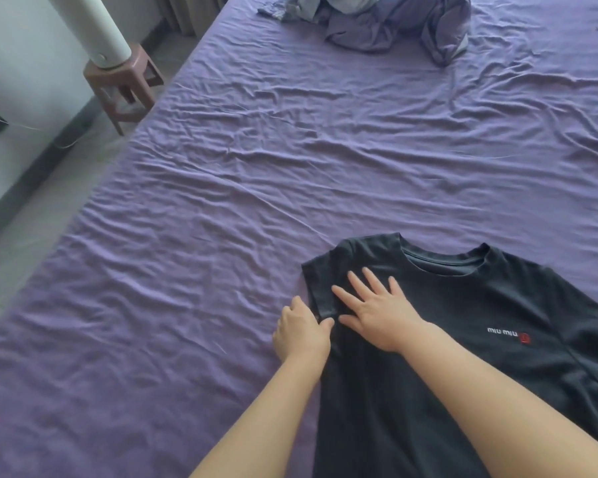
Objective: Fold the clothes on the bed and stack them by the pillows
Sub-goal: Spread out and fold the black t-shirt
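A black T-shirt (463,305) with small white lettering on the chest lies spread face up on the purple bed (221,201), collar pointing away from me. Its left sleeve is folded in over the body. My left hand (301,334) pinches the edge of that sleeve at the shirt's left side. My right hand (377,312) lies flat, fingers spread, pressing on the folded sleeve near the shoulder. A heap of crumpled grey-lilac clothes (387,22) sits at the far end of the bed. No pillows are in view.
The bed's left edge runs diagonally from near left to far middle, with grey floor beside it. A brown plastic stool (125,84) carrying a white cylindrical appliance (94,25) stands by the wall at the far left. The sheet is wrinkled.
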{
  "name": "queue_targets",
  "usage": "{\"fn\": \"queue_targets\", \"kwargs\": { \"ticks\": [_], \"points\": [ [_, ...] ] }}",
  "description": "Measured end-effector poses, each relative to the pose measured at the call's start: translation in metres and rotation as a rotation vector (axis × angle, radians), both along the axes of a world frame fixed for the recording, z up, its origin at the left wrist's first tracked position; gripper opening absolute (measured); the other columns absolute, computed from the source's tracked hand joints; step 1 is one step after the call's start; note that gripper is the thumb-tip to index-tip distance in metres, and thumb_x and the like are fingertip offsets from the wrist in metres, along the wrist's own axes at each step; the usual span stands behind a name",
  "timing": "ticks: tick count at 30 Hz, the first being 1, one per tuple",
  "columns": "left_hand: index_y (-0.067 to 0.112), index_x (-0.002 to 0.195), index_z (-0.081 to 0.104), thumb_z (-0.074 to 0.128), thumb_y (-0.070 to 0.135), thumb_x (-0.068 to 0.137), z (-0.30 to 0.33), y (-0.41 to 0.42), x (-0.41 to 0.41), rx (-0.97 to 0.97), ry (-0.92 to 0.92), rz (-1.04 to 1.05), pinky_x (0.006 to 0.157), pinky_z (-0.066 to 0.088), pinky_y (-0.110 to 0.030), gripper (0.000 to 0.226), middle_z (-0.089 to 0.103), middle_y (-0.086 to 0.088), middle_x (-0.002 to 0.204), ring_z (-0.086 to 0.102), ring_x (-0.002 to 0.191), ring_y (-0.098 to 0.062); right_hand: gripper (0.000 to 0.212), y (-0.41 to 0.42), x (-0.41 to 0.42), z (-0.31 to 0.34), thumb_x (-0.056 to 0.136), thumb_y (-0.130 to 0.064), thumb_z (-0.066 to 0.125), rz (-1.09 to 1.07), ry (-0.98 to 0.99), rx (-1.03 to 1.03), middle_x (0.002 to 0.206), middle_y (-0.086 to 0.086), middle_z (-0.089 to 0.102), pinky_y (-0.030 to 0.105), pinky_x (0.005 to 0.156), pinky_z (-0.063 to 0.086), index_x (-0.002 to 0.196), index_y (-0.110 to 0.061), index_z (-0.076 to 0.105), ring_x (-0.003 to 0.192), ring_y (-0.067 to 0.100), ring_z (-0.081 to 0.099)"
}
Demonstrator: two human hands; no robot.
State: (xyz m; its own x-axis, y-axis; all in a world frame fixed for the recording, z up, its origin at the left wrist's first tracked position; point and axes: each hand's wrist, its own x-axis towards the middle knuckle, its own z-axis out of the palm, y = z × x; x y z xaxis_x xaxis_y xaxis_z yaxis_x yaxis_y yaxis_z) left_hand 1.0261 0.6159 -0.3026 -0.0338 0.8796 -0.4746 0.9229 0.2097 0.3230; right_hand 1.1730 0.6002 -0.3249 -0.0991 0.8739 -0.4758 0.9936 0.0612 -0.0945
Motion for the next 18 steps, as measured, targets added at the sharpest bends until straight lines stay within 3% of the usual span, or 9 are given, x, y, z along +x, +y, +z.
{"fn": "queue_targets", "kwargs": {
  "ticks": [4, 6, 9, 11, 15, 18],
  "points": [
    [0.015, 0.123, 0.042, 0.063, 0.046, 0.084, -0.003, 0.004, -0.006, -0.052, -0.049, 0.032, 0.093, 0.044, -0.035, 0.054, 0.057, -0.004, 0.125, 0.053, 0.118, -0.023, 0.057, 0.042, -0.015, 0.001, 0.098, -0.050, 0.022, -0.007, -0.056, 0.007, 0.158, -0.001, -0.012, 0.057, 0.112, 0.006, 0.147, -0.036, -0.003, 0.144, 0.029, -0.013],
    [0.017, 0.117, 0.047, 0.064, 0.045, 0.084, -0.004, 0.006, -0.009, -0.103, -0.095, 0.047, 0.089, 0.044, -0.033, 0.046, 0.060, -0.002, 0.120, 0.055, 0.114, -0.022, 0.056, 0.060, -0.019, 0.008, 0.100, -0.039, 0.029, 0.013, -0.090, 0.091, 0.158, -0.002, -0.005, 0.050, 0.112, 0.013, 0.148, -0.031, 0.003, 0.144, 0.030, -0.009],
    [0.020, 0.107, 0.055, 0.062, 0.041, 0.086, -0.004, 0.007, -0.014, -0.158, -0.162, 0.061, 0.080, 0.043, -0.030, 0.031, 0.061, 0.001, 0.113, 0.056, 0.108, -0.020, 0.063, 0.077, -0.025, 0.016, 0.093, -0.019, 0.046, 0.172, -0.116, 0.242, 0.153, -0.002, 0.022, 0.035, 0.104, 0.027, 0.147, -0.026, 0.015, 0.138, 0.027, 0.017],
    [0.021, 0.101, 0.054, 0.060, 0.038, 0.088, -0.002, 0.006, -0.016, -0.142, -0.197, 0.072, 0.075, 0.041, -0.028, 0.023, 0.060, 0.002, 0.110, 0.056, 0.104, -0.018, 0.058, 0.082, -0.030, 0.019, 0.086, -0.013, 0.055, 0.248, -0.100, 0.286, 0.131, -0.003, 0.048, 0.030, 0.094, 0.032, 0.138, -0.024, 0.032, 0.122, 0.023, 0.033],
    [0.024, 0.096, 0.048, 0.058, 0.034, 0.089, 0.001, -0.002, -0.016, -0.089, -0.331, 0.103, 0.080, 0.047, -0.031, 0.016, 0.062, 0.006, 0.101, 0.059, 0.099, -0.018, 0.022, 0.083, -0.032, 0.029, 0.087, -0.011, 0.054, 0.133, 0.099, 0.371, 0.108, 0.001, 0.049, 0.028, 0.068, 0.031, 0.106, -0.020, 0.061, 0.102, 0.021, 0.043],
    [0.023, 0.112, 0.052, 0.060, 0.032, 0.086, 0.005, -0.008, -0.012, 0.064, -0.357, -0.055, 0.089, 0.045, -0.034, 0.028, 0.060, 0.004, 0.108, 0.055, 0.104, -0.018, 0.022, 0.078, -0.012, 0.040, 0.084, -0.005, 0.055, -0.076, 0.307, 0.400, 0.097, 0.001, 0.044, 0.031, 0.060, 0.037, 0.092, -0.021, 0.067, 0.093, 0.018, 0.045]
  ]
}}
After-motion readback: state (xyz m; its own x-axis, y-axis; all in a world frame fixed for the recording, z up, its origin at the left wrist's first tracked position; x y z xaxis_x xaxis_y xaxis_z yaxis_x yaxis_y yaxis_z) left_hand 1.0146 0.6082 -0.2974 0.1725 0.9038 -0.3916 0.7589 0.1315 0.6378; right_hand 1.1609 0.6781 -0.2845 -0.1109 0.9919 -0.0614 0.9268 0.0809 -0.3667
